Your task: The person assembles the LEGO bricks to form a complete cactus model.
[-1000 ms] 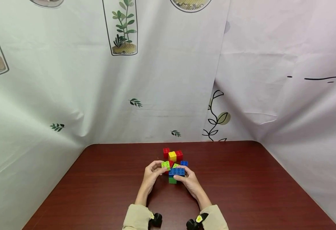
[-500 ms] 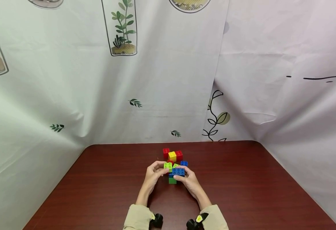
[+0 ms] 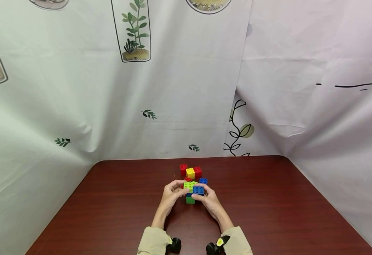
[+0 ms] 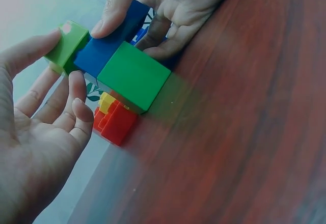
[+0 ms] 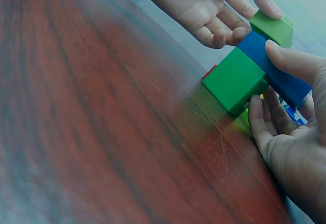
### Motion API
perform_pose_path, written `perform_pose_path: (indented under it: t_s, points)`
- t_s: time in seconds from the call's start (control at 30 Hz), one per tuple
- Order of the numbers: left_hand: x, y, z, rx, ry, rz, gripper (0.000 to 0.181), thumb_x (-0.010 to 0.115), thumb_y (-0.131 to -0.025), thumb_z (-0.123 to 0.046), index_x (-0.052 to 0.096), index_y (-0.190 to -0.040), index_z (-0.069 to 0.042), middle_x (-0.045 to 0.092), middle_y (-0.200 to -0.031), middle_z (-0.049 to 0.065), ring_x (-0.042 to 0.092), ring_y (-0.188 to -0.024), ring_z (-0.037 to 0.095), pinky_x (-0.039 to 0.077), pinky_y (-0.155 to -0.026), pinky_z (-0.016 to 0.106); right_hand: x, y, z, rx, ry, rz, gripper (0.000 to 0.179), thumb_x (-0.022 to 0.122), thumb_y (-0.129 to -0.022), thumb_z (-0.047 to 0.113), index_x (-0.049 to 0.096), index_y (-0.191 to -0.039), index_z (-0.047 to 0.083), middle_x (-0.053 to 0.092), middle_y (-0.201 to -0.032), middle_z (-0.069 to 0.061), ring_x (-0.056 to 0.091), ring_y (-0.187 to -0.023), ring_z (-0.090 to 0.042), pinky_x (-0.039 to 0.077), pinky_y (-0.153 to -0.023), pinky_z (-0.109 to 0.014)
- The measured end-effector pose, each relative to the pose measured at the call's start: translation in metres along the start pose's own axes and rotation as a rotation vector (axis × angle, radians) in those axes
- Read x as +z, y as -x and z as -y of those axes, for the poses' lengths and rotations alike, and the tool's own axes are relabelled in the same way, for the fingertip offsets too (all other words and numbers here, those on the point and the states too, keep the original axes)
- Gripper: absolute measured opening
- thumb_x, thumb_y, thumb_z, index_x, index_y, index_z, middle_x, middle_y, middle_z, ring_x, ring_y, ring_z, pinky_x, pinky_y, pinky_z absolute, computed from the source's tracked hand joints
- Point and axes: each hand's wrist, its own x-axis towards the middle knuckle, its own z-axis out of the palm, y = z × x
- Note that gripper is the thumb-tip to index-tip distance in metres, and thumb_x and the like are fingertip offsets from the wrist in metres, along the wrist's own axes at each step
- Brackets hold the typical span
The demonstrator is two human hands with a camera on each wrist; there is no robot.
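My left hand (image 3: 172,193) pinches a lime green toy brick (image 4: 67,47) between thumb and fingers. That brick sits over the left end of a long blue brick (image 3: 198,190), studs up; whether it is pressed fully down I cannot tell. My right hand (image 3: 209,199) grips the blue brick at its right end, thumb on the near side. Under the blue brick's left part is a green brick (image 5: 235,80), standing at the table surface. In the left wrist view the right thumb lies along the blue brick's side.
Behind the hands, red bricks (image 3: 183,169) and a yellow brick (image 3: 190,173) stand grouped on the brown table (image 3: 125,209). Another blue brick (image 3: 203,181) lies just beyond the right fingers. A white patterned cloth (image 3: 179,88) hangs behind the table's far edge.
My left hand has moved right with the lime green brick, from beside the blue brick to over its left end. My right hand has stayed nearly still on the blue brick.
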Motion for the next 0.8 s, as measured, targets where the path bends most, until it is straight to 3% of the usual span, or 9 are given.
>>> perform_pose_path:
  t_s: [0.33,0.63,0.8]
  points:
    - [0.002,0.001,0.001,0.025,-0.046,0.043,0.043,0.071,-0.087,-0.01,0.059,-0.123,0.01,0.066,-0.114,0.019,0.063,-0.077,0.005,0.053,-0.076,0.017,0.0,0.0,0.0,0.002,-0.005,0.0,0.056,0.073,-0.087,0.016,0.047,-0.133,-0.004,0.056,-0.127,-0.016,0.061,-0.099,-0.009,0.052,-0.084,-0.018]
    - [0.005,0.002,-0.001,-0.023,-0.034,0.028,0.041,0.07,-0.087,-0.007,0.061,-0.126,0.003,0.065,-0.118,0.02,0.058,-0.074,0.008,0.05,-0.072,0.022,0.0,0.0,-0.001,0.003,-0.017,0.005,0.057,0.073,-0.086,0.015,0.047,-0.133,-0.004,0.055,-0.127,-0.016,0.061,-0.098,-0.009,0.053,-0.084,-0.019]
    - [0.01,0.001,0.0,-0.019,-0.036,0.03,0.04,0.069,-0.088,-0.009,0.061,-0.126,0.002,0.064,-0.12,0.018,0.056,-0.073,0.007,0.051,-0.072,0.024,0.0,-0.001,-0.001,0.002,0.003,-0.008,0.057,0.073,-0.087,0.017,0.048,-0.133,-0.004,0.055,-0.127,-0.017,0.061,-0.098,-0.01,0.052,-0.084,-0.019]
